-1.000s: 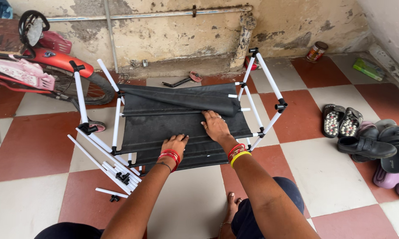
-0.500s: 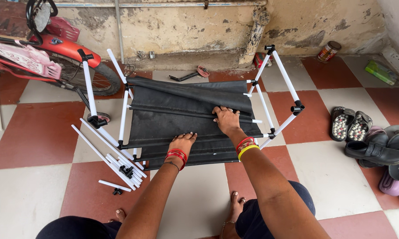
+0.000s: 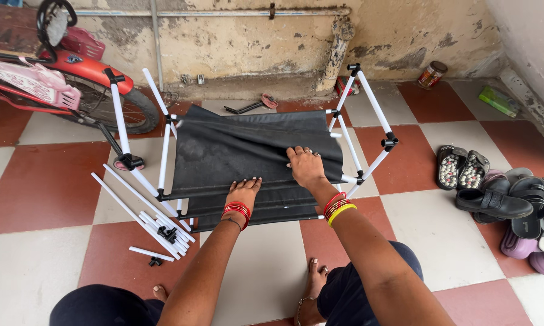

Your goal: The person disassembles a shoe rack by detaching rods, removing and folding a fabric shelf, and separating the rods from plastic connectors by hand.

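Note:
A frame of white tubes [image 3: 368, 102] with black joints lies on the tiled floor, with black fabric shelves [image 3: 242, 145] stretched across it. My left hand [image 3: 243, 192] rests flat on the near fabric edge, fingers apart, with red bangles on the wrist. My right hand [image 3: 305, 166] presses on the fabric a little farther in and to the right, wearing red and yellow bangles. Neither hand grips anything.
Loose white tubes and black connectors [image 3: 157, 226] lie left of the frame. A red child's bicycle [image 3: 73, 78] stands at the back left. Several shoes and sandals [image 3: 507, 202] sit at the right. A tin [image 3: 432, 74] and a green box [image 3: 497, 100] lie by the wall.
The view has shifted slightly closer. My right hand has slid toward me over the fabric and the fold in the upper black sheet is flatter. My left hand stays on the near edge.

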